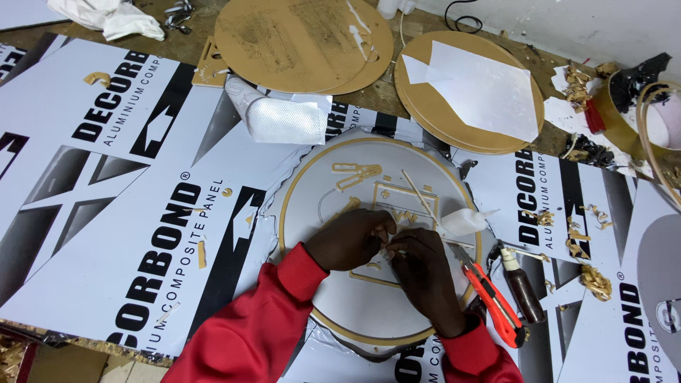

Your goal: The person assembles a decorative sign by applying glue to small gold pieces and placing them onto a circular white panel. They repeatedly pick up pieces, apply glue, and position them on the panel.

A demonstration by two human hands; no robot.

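Head view: two hands, left hand (349,240), right hand (423,273), pinching one small gold piece (389,247).

Wooden workbench (386,96) carries printed panels (106,177), gold discs (305,42), white cloth (113,18)

A sign-making workshop: printed composite panels (106,177), round wooden discs (298,42), shavings (596,280), a utility knife (493,294).

The round sign disc (355,298) lies on the printed panels (106,213), with both hands on it. A utility knife (493,294) and small bottle (521,287) lie just right of the disc; two round boards (305,42) lie behind it.
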